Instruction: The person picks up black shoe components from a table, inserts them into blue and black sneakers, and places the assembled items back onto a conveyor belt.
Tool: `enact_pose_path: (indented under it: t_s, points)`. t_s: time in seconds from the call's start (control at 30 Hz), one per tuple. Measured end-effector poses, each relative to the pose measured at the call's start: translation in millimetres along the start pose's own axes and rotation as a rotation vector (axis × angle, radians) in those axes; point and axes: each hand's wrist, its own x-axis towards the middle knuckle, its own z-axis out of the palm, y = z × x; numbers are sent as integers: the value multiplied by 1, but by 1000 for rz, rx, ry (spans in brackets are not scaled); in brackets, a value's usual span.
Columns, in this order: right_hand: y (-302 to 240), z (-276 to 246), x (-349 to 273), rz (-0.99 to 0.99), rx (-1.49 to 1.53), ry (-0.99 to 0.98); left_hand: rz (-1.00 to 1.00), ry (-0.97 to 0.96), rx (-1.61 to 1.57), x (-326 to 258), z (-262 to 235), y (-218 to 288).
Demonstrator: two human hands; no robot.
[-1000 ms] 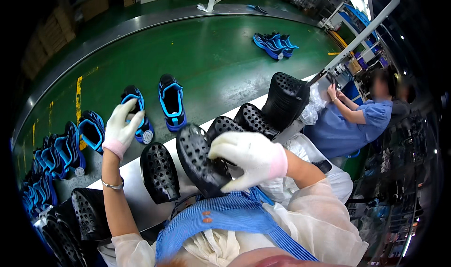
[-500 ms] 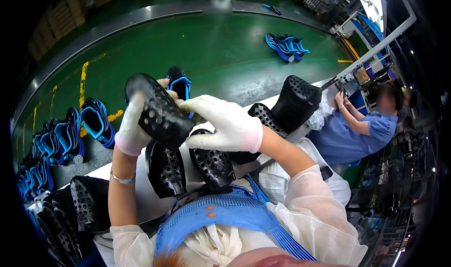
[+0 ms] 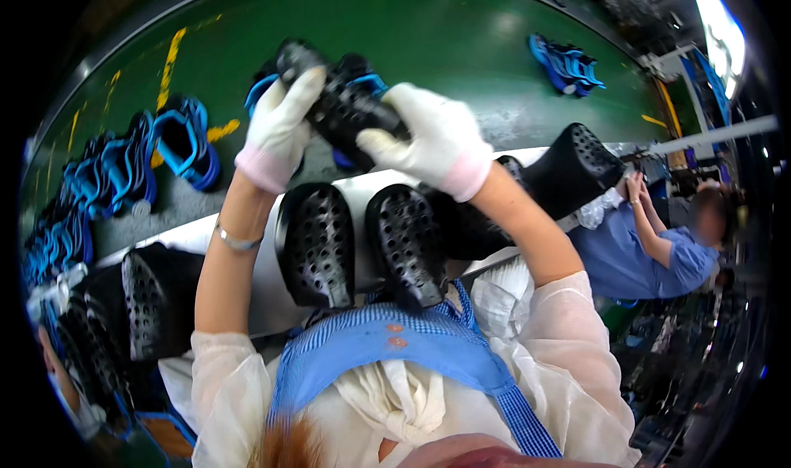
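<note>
My left hand (image 3: 284,126), in a white knit glove with a pink cuff, is closed around one end of a black perforated shoe form (image 3: 342,105). The other end is gripped by my right hand (image 3: 437,138), gloved the same way. Held tilted, the form hangs above the far edge of the white ledge. Partly hidden behind it are blue-and-black sneakers (image 3: 362,71). Two more perforated black forms, a left one (image 3: 317,245) and a right one (image 3: 405,241), stand side by side on the ledge between my forearms.
More black forms stand at the right (image 3: 577,167) and lower left (image 3: 148,303). Sneakers line the green surface at left (image 3: 181,142), with a small group (image 3: 567,64) far right. A person in blue (image 3: 651,254) works at the right; part of another person's arm shows far left.
Both hands have carried the shoe form up and away from me, turning it more sideways. The two forms on the ledge show more fully. The view has shifted.
</note>
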Motion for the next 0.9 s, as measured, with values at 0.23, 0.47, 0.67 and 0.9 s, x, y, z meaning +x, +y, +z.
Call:
enact_pose_path:
  t_s: [0.23, 0.47, 0.67, 0.9]
  points:
    - [4, 4, 2, 155, 225, -38, -143, -21, 32, 9, 3, -5]
    - [44, -14, 7, 255, 166, -272, -307, -387, 1039, 15, -25, -13]
    - [73, -7, 42, 532, 256, -618, -47, -492, 1332, 24, -50, -65]
    - [72, 41, 93, 230, -257, -587, 58, -408, 1463, 42, -38, -80]
